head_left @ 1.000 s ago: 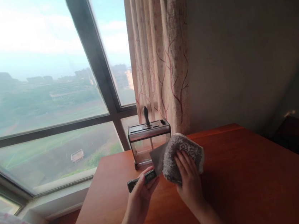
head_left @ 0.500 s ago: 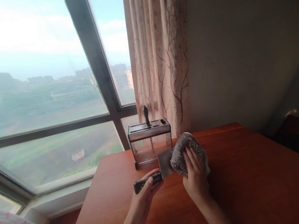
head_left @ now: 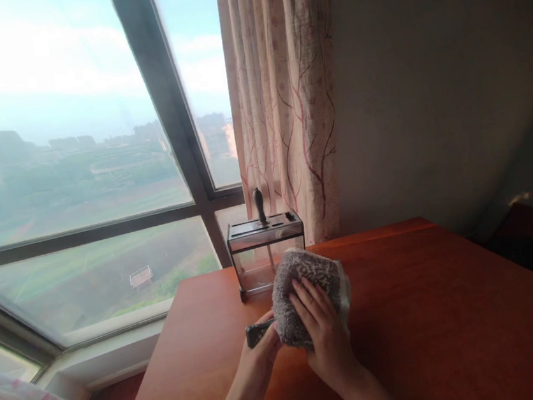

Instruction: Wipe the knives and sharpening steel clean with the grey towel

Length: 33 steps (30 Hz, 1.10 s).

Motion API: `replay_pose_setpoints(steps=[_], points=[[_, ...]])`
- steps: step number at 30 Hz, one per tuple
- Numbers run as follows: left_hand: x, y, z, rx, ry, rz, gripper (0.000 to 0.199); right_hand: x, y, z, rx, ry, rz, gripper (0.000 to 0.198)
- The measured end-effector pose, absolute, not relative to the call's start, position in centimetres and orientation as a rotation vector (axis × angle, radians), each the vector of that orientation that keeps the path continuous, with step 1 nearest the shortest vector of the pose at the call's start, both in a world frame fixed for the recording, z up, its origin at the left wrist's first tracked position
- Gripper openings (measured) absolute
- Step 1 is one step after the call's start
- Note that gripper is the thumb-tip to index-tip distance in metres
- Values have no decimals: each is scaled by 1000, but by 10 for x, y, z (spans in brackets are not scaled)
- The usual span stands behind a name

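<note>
My left hand (head_left: 260, 355) grips the black handle of a cleaver (head_left: 258, 333); the butt of the handle sticks out beyond the fist. A bunched grey towel (head_left: 291, 297) covers the blade, which is hidden from me. Pressed on the towel is my right hand (head_left: 323, 328), closed on it with the fingers across its near face. Just behind the towel, a clear-sided knife block (head_left: 266, 229) with a metal top stands upright on the table. One dark ribbed handle (head_left: 259, 206) rises from a slot in its top.
The reddish-brown wooden table (head_left: 433, 309) spreads under both hands. Beyond its back edge hangs a patterned curtain (head_left: 285, 108), beside a large window with a dark frame (head_left: 163, 96). A grey wall (head_left: 418, 93) stands on the right.
My right hand has drawn the towel left and slightly down along the blade toward the handle, covering the blade that showed before. My left hand has shifted a little to the right.
</note>
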<state>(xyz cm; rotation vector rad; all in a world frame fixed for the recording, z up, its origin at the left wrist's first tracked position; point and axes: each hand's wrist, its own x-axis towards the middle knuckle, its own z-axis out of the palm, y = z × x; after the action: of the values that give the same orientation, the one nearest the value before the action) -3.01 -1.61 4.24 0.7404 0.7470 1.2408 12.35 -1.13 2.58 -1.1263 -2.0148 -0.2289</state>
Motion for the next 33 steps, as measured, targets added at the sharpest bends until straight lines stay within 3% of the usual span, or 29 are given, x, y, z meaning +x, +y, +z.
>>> replay_pose_setpoints(steps=[16,33], points=[[-35,-12,41,679,654,1247,33,176,28,2,-1422,-1535,-334,70],[-36,-6,37,531,690,1296,35,105,-16,13,-1095,-2060,-191,80]])
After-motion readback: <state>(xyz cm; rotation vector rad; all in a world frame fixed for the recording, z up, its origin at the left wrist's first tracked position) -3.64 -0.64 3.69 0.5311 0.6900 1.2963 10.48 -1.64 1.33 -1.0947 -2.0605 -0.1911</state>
